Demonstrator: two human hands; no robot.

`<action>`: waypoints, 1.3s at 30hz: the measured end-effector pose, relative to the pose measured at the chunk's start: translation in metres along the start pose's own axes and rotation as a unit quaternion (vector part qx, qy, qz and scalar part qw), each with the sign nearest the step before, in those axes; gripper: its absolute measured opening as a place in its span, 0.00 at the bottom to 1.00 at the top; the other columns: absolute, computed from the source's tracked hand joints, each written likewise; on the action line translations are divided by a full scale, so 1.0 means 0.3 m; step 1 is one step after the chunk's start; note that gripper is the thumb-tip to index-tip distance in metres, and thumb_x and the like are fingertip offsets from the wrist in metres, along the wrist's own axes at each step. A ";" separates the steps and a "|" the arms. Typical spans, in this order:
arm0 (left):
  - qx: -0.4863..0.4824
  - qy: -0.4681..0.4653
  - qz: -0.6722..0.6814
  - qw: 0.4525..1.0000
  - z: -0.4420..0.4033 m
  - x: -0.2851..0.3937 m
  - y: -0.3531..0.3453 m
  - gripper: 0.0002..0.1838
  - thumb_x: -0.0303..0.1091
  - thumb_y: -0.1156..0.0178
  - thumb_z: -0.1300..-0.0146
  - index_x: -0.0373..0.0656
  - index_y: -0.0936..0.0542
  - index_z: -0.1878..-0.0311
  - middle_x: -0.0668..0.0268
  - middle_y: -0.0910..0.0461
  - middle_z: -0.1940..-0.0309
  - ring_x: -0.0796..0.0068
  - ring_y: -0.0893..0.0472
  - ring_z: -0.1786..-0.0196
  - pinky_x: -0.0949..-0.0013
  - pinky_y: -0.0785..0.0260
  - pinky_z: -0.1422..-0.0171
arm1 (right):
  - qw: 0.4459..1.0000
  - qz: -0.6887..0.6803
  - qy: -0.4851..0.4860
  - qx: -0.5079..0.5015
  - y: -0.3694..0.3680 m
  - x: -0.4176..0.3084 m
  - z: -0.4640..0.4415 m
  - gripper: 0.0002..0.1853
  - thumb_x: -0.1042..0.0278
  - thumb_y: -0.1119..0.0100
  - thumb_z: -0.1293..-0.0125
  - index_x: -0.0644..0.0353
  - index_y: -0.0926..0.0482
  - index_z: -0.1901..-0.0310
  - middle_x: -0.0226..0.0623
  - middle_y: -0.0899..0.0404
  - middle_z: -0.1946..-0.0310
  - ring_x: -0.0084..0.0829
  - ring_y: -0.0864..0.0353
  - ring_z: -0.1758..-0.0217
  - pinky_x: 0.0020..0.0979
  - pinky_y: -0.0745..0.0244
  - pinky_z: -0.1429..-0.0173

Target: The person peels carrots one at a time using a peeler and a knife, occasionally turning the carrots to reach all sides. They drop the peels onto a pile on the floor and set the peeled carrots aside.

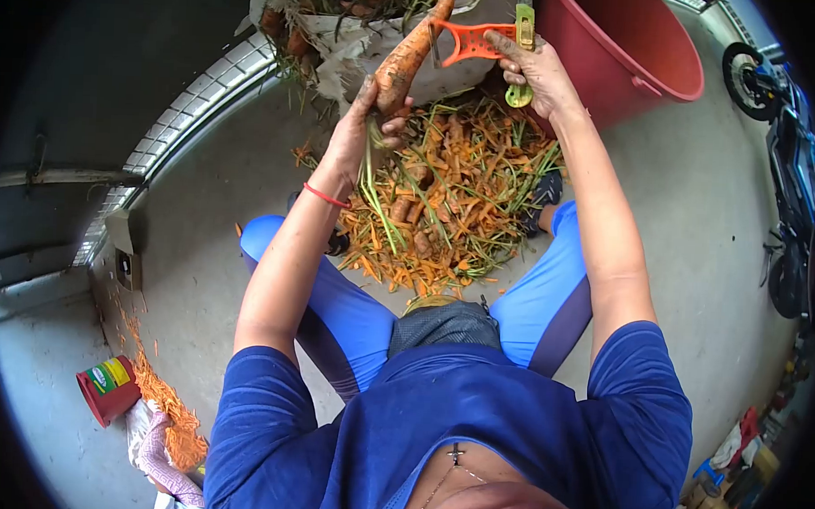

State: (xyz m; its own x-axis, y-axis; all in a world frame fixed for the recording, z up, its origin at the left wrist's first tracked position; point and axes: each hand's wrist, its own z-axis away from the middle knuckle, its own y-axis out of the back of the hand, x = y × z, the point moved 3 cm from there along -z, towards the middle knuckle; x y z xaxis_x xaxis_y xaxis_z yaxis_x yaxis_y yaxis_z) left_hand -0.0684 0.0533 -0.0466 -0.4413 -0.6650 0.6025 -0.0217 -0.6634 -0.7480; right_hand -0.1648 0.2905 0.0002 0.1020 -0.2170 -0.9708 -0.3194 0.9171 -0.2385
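A long carrot (400, 70) with green stems hanging down is held in my left hand (356, 132), its fingers wrapped round the thick top. My right hand (538, 72) grips an orange peeler (473, 43), whose blade end is beside the carrot's upper part. A green and yellow tool (524, 30) also passes through my right hand, its round end showing below the fingers. Beneath both hands a heap of orange peelings (454, 193), green stems and several carrots lies on the floor between my feet.
A large red tub (603, 59) stands at the upper right, beside a torn white sack (342, 59) of carrots. A motorcycle (792, 178) is at the far right. At lower left, a co-worker's sleeve (162, 457) is near more peelings (173, 417) and a small red bucket (109, 389).
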 end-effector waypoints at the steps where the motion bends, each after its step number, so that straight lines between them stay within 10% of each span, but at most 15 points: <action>1: -0.011 -0.002 0.039 0.999 0.008 0.005 -0.012 0.30 0.58 0.46 0.33 0.41 0.30 0.42 0.63 0.24 0.56 0.82 0.32 0.71 0.77 0.37 0.72 | 1.000 0.026 0.009 -0.001 -0.014 0.004 -0.012 0.17 0.58 0.30 0.39 0.59 0.22 0.57 0.18 0.31 0.75 0.09 0.37 0.77 0.15 0.43 0.77; 5: 0.023 -0.022 0.079 0.996 0.011 -0.010 -0.084 0.28 0.56 0.49 0.30 0.41 0.31 0.41 0.58 0.23 0.52 0.77 0.30 0.67 0.78 0.37 0.72 | 0.992 0.126 0.032 0.006 -0.064 0.005 -0.038 0.13 0.54 0.34 0.36 0.55 0.20 0.60 0.18 0.28 0.78 0.08 0.33 0.78 0.14 0.44 0.79; 10: 0.141 -0.011 -0.094 0.986 -0.014 0.003 -0.013 0.31 0.58 0.68 0.25 0.38 0.28 0.51 0.72 0.34 0.77 0.83 0.48 0.85 0.79 0.51 0.81 | 0.991 0.133 -0.013 0.002 -0.084 -0.035 -0.059 0.09 0.60 0.38 0.32 0.55 0.23 0.61 0.21 0.28 0.81 0.11 0.39 0.88 0.19 0.47 0.86; 18: 0.324 -0.017 -0.166 0.931 -0.021 -0.008 0.049 0.30 0.63 0.67 0.28 0.44 0.34 0.69 0.76 0.43 0.82 0.84 0.46 0.83 0.77 0.54 0.80 | 0.972 0.233 -0.005 -0.040 -0.194 0.052 0.009 0.11 0.56 0.38 0.32 0.56 0.21 0.61 0.20 0.30 0.84 0.10 0.34 0.82 0.17 0.41 0.79; 34: 0.196 0.064 -0.170 0.964 -0.010 -0.061 0.084 0.28 0.66 0.66 0.28 0.51 0.32 0.64 0.80 0.43 0.82 0.87 0.49 0.84 0.78 0.58 0.80 | 0.970 0.228 -0.029 -0.074 -0.116 0.146 -0.029 0.16 0.50 0.33 0.38 0.55 0.23 0.66 0.20 0.33 0.83 0.12 0.35 0.81 0.19 0.37 0.77; 39: 0.250 0.040 -0.262 0.931 0.077 -0.058 0.136 0.28 0.66 0.63 0.29 0.49 0.32 0.65 0.80 0.45 0.83 0.87 0.50 0.85 0.79 0.57 0.81 | 0.943 0.296 0.013 0.153 0.264 0.091 -0.119 0.24 0.40 0.31 0.44 0.55 0.24 0.67 0.24 0.27 0.80 0.14 0.29 0.80 0.19 0.31 0.74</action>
State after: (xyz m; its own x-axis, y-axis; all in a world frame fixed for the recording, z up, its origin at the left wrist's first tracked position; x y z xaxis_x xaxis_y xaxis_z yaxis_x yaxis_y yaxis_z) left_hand -0.0409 0.0300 -0.0811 -0.5535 -0.1915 0.8105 0.1589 -0.9796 -0.1230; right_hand -0.2210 0.3451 -0.0459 -0.0333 0.3588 -0.9328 -0.0260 0.9327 0.3597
